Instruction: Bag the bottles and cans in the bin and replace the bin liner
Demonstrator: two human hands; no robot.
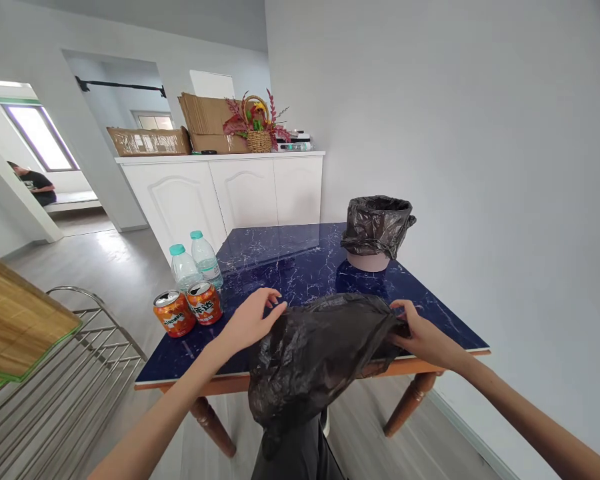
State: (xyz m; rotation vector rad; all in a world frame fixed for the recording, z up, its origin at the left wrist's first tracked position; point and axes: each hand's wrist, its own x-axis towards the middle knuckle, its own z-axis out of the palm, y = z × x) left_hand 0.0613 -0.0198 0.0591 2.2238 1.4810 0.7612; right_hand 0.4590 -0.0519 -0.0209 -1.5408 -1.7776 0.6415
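A black plastic bag [325, 353] hangs loosely over the near edge of the blue marbled table [260, 263] and down above my lap. At its right end, my right hand [416, 337] is closed on the bag's edge. My left hand [253, 321] is at the bag's upper left corner, thumb and fingers apart, the thumb tip touching or just beside the plastic. Behind the bag stands a small pale bin [369, 261], lined with another black bag [377, 227] folded over its rim.
Two orange drink cans [174, 315] and two clear water bottles [206, 260] with teal caps stand at the table's left edge. A metal rack [95, 360] is at left. Behind, a white cabinet [180, 200] bears cardboard boxes and a flower basket [259, 141]. A person [37, 185] sits in the far room.
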